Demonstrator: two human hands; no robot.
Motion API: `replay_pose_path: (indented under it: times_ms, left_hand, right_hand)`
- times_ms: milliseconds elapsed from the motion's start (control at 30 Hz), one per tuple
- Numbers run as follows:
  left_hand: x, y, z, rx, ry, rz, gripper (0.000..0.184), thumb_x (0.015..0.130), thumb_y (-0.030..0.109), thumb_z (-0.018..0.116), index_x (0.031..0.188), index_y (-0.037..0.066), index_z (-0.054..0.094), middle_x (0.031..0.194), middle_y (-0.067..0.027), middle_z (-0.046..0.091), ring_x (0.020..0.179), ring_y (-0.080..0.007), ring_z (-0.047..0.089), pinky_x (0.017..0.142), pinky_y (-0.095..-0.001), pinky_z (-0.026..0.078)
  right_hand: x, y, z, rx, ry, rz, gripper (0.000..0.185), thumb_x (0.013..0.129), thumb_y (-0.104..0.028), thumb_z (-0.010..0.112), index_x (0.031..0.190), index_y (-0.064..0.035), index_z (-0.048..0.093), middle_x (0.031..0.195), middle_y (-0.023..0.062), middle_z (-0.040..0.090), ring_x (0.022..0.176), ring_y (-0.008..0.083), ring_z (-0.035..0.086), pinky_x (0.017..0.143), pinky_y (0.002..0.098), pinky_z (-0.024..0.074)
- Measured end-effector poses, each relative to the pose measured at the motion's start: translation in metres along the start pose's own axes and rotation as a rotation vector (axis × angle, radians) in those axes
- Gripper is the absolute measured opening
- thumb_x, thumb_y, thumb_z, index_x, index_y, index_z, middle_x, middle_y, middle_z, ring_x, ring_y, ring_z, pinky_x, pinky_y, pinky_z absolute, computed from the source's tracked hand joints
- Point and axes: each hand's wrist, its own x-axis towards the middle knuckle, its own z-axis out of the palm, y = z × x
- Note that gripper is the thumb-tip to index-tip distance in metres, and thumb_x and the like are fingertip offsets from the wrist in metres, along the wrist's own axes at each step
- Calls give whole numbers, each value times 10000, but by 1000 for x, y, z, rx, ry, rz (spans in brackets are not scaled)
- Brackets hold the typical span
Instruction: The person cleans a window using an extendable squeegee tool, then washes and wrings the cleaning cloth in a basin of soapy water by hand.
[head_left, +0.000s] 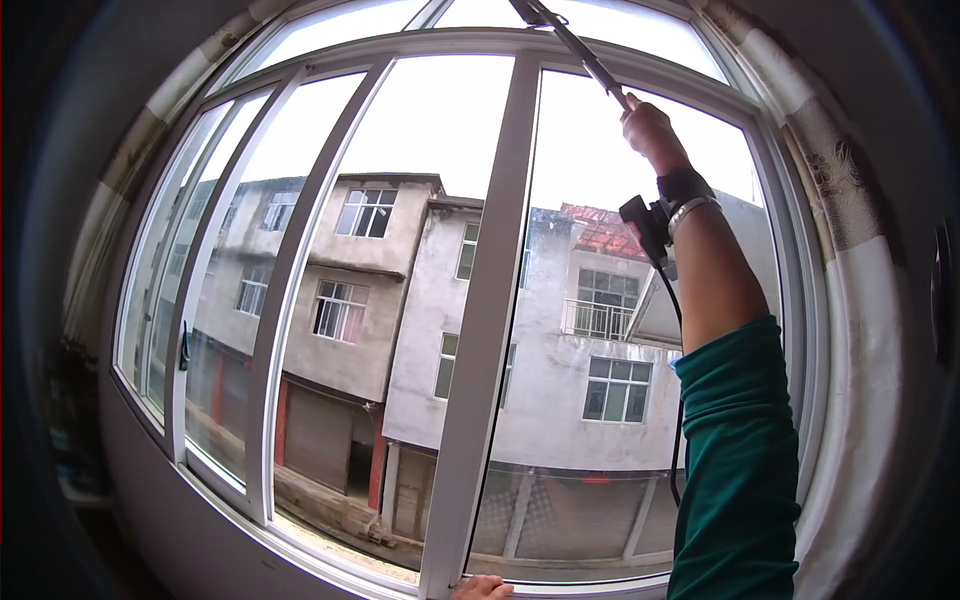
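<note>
My right hand (655,135) is raised high at the upper right, its fingers wrapped round the grey pole of a long-handled window squeegee (590,65). The pole slants up and left to a dark head at the top edge, partly cut off, by the upper pane (640,30). At the bottom edge my left hand (483,588) lies on the lower rail of the window frame (560,588), with its fingers laid along it and holding nothing. Only part of that hand shows. A black device (648,228) is strapped to my right wrist.
Tall white uprights (488,310) divide the sliding window. A patterned curtain (850,330) hangs at the right, and another curtain (125,170) at the left. A black cable (677,400) runs down beside my right arm. Grey buildings (355,300) stand outside.
</note>
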Motion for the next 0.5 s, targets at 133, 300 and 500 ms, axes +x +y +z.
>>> replay_pose_path:
  times_ms: [133, 300, 500]
  left_hand:
    - [-1, 1, -4, -1, -19, 13, 408, 706, 234, 706, 1037, 61, 541, 1079, -179, 519, 987, -364, 499, 832, -450, 423]
    - [0, 2, -10, -20, -28, 50, 509, 660, 264, 740, 1081, 78, 522, 1087, -176, 508, 996, -362, 487, 829, -453, 414]
    - [1, 0, -9, -6, -50, 79, 516, 659, 261, 739, 1080, 61, 517, 1097, -178, 499, 1005, -363, 475, 844, -455, 402]
  right_hand:
    - [-8, 57, -44, 192, 20, -32, 228, 951, -137, 425, 1103, -35, 562, 653, -29, 519, 507, 20, 452, 420, 161, 354]
    - [-11, 94, -87, -164, 167, 199, 201, 887, -141, 486, 1002, 2, 567, 764, 137, 650, 631, 246, 647, 523, 325, 508]
    - [-16, 98, -99, -7, 62, 411, 234, 843, -122, 547, 1062, -38, 562, 636, 60, 588, 487, 163, 545, 390, 322, 428]
